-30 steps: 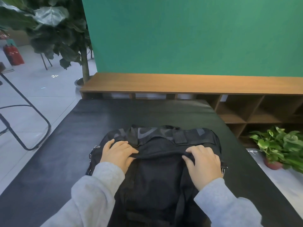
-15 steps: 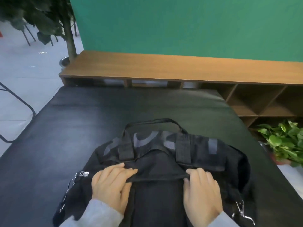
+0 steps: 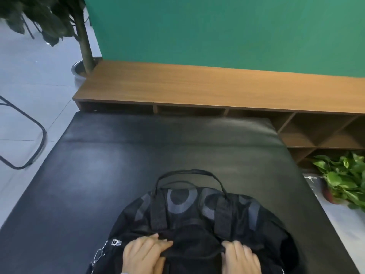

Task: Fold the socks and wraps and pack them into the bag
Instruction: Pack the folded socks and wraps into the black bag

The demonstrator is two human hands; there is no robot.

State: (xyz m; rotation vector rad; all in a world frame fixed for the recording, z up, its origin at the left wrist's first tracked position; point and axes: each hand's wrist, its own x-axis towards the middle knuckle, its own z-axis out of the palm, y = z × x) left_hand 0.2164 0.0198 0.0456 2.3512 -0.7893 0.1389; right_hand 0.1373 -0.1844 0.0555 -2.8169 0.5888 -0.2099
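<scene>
Our left hand (image 3: 145,254): low in the frame, fingers curled over a black fabric edge of the bag (image 3: 197,224), pinching it near the bag's left side. Our right hand (image 3: 240,256): level with the left, fingers likewise curled round the same fabric edge, knuckles up. The edge runs taut between the two hands.

The bag: black, soft, lying flat on the worktop (image 3: 98,165) at its near end, just in front of us. Grey lettering, partly covered, across its far panel. Two broad webbing straps (image 3: 223,216) run up that panel and join a thin carry handle (image 3: 189,172), which arches over the far rim and rests on the worktop. A metal clip (image 3: 116,242) and a ring hang at the bag's left end. We cannot tell whether the bag's opening is closed, nor what lies inside; socks and wraps are not in sight.

The worktop: black, padded, slightly glossy, reaching away from us.

Beyond its far end: a low wooden shelf unit (image 3: 197,89) with open compartments, set against a green wall (image 3: 217,30).

At far left: a tall plant (image 3: 85,42) in a metal pot on the pale tiled floor (image 3: 29,80); a black tubular frame (image 3: 37,147) near the left edge.

At right: a small leafy plant (image 3: 343,175) on the floor beside the worktop.
</scene>
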